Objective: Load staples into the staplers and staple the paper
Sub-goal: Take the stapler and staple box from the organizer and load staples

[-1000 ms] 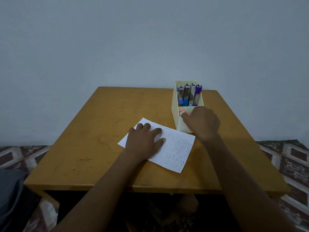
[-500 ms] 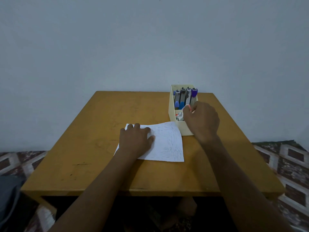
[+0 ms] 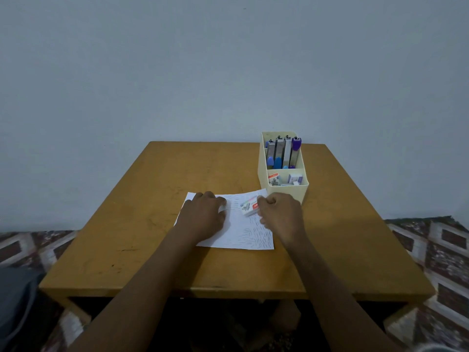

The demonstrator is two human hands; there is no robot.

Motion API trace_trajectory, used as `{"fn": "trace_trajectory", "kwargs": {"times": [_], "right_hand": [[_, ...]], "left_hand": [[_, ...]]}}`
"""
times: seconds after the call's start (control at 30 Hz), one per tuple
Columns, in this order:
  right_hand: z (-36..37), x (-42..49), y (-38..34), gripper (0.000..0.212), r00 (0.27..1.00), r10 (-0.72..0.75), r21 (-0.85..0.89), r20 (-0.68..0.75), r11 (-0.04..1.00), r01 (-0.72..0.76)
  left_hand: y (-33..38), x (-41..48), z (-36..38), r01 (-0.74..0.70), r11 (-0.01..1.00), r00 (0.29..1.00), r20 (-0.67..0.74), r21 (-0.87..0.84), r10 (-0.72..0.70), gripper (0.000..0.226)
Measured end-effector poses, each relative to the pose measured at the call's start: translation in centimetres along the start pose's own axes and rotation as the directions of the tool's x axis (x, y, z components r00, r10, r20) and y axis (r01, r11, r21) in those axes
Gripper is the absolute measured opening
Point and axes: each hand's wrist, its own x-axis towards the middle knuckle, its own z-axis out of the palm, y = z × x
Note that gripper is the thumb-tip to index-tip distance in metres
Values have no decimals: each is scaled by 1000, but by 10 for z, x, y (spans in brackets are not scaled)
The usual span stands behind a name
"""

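A white sheet of paper [image 3: 241, 232] with handwritten lines lies on the wooden table [image 3: 152, 224]. My left hand [image 3: 203, 214] rests flat on the sheet's left part. My right hand [image 3: 280, 215] has curled fingers and holds a small white staple box [image 3: 250, 207] with a red label, low over the paper's upper right. Behind it stands a cream organiser [image 3: 302, 191]. Its back compartment holds several staplers [image 3: 281, 152] standing upright, blue and purple. Its front compartment holds more small staple boxes [image 3: 285, 179].
The organiser sits near the table's back right edge, close to a plain wall. A patterned floor covering [image 3: 436, 255] shows on both sides of the table. A dark grey cloth [image 3: 15, 301] lies at the lower left.
My right hand came out of the organiser's front compartment with a staple box and moved down over the paper. My left hand stayed on the sheet, which turned squarer to the table.
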Motion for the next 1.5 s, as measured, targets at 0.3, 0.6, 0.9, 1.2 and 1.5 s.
{"fn": "trace_trajectory", "kwargs": {"times": [0.3, 0.6, 0.9, 1.2, 1.5], "right_hand": [[9, -5, 12, 26, 1000, 5, -239, -25, 971, -11], [-19, 13, -8, 13, 971, -170, -111, -167, 982, 153], [-46, 66, -18, 16, 918, -281, -154, -281, 957, 246], [-43, 87, -13, 22, 932, -310, -225, -190, 937, 266], [-39, 84, -16, 22, 915, -342, -53, -213, 939, 339]], "left_hand": [[-3, -3, -1, 1, 1000, 1000, -4, -17, -1, 39], [20, 20, -20, -108, 970, 980, -189, -217, 67, 39], [61, 90, -48, -221, 936, 929, -352, -276, 115, 47], [76, 137, -43, -193, 959, 938, -326, -207, 119, 40], [66, 129, -60, -249, 691, 931, -364, -678, -22, 22]]}}
